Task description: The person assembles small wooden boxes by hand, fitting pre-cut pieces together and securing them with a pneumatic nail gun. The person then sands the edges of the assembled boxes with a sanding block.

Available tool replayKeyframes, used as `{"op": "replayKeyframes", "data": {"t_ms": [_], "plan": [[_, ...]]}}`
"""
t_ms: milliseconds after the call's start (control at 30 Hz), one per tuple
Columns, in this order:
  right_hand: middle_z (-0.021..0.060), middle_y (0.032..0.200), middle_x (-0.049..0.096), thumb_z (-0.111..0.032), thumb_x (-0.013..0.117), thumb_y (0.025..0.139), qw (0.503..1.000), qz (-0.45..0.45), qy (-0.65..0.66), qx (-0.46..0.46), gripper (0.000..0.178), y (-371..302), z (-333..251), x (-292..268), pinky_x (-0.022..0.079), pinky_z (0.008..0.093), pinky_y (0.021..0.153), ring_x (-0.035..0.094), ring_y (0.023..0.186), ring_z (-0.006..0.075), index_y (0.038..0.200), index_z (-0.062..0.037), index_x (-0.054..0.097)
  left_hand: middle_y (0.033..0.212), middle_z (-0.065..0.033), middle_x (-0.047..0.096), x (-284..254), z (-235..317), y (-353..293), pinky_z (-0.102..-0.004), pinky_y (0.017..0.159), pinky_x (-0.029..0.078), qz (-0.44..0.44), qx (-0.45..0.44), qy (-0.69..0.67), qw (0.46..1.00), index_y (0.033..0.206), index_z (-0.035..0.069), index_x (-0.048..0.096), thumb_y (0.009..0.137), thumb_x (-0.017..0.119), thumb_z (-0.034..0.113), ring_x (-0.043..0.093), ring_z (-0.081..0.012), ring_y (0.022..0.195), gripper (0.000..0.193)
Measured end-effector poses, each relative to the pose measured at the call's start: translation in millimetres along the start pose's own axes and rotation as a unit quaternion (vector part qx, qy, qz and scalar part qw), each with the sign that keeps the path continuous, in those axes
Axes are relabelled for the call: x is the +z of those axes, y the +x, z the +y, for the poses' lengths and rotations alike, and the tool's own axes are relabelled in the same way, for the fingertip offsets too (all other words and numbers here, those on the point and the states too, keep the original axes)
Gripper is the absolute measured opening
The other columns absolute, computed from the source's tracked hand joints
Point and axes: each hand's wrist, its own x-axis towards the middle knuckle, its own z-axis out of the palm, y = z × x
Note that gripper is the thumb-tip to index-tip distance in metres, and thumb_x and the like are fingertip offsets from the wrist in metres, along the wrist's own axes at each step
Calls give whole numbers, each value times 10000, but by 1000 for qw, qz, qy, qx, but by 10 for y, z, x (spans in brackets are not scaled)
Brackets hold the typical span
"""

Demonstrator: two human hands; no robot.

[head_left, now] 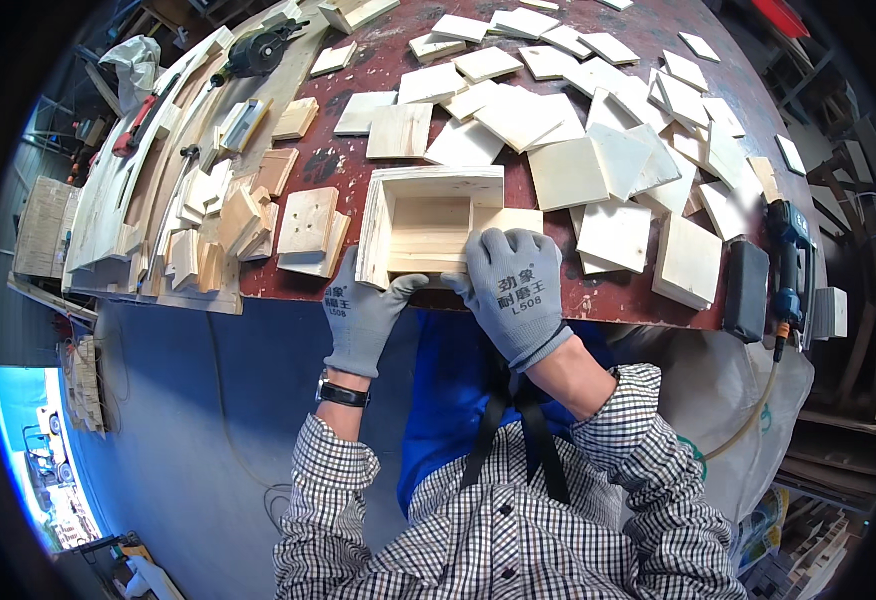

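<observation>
A pale wooden box (375,225), open on its upper side, sits at the near edge of the red table. My left hand (360,318), in a grey work glove, grips its near left corner, thumb along the front and fingers partly hidden behind the left side. At the near right corner, my right hand (521,292), gloved alike, has its fingers curled over the box, with the thumb against the front. A flat wooden piece (514,219) extends from the box's right side, just beyond my right fingers; whether it is fixed there I cannot tell.
Many thin wooden boards (570,172) lie scattered across the table (330,160). Stacked wood blocks (308,222) stand left of the box. At the right edge are a blue-black power tool (788,255) with a hose and a dark case (747,290). A black tool (258,50) lies far left.
</observation>
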Motion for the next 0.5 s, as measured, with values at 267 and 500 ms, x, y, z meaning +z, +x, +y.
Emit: {"op": "replayKeyframes", "data": {"t_ms": [267, 500], "plan": [[86, 1149, 661, -342, 809, 861, 992, -3, 121, -22, 531, -74, 205, -264, 496, 473, 949, 654, 1082, 285, 1286, -78, 632, 939, -171, 745, 31, 1, 25, -417, 721, 608, 25, 27, 37, 999, 1161, -18, 663, 790, 883, 627, 760, -355, 834, 776], [169, 1305, 647, -381, 839, 893, 996, 41, 35, 64, 802, -359, 1363, -1236, 467, 496, 1034, 626, 1171, 351, 1519, -15, 494, 1006, -196, 767, 28, -96, -46, -431, 791, 613, 25, -5, -12, 1000, 1196, -16, 687, 809, 926, 509, 763, -382, 900, 694]]}}
